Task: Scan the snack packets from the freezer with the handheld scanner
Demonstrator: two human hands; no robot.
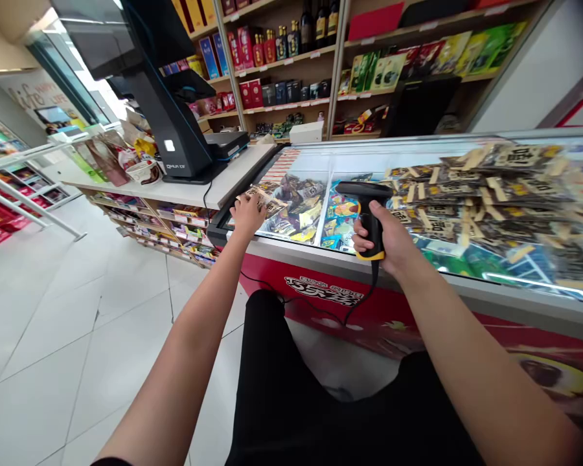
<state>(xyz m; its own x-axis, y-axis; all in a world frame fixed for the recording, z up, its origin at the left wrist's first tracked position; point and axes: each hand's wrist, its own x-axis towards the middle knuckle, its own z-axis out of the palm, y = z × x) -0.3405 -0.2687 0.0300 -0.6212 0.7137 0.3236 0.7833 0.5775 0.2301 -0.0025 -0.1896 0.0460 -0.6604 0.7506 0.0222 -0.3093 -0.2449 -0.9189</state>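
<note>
A black-and-yellow handheld barcode scanner (372, 223) is gripped in my right hand (391, 239), fingers wrapped round its handle and its head tipped to the left. Its cable hangs down in front of the freezer. My left hand (249, 215) is at the freezer's left end, fingers closed on the edge of a wrapped packet (273, 204); the fingertips are partly hidden. Under and beside that packet lie several other packets (304, 200). A large pile of similar dark packets with tan strips (457, 194) covers the right part of the freezer top.
The red-fronted chest freezer (267, 259) stands across my knees. A checkout terminal (175, 129) is on the white counter (201, 188) at left, beside bagged goods (126, 152). Stocked shelves (282, 65) line the back. A black chair back (420, 107) rises behind the freezer.
</note>
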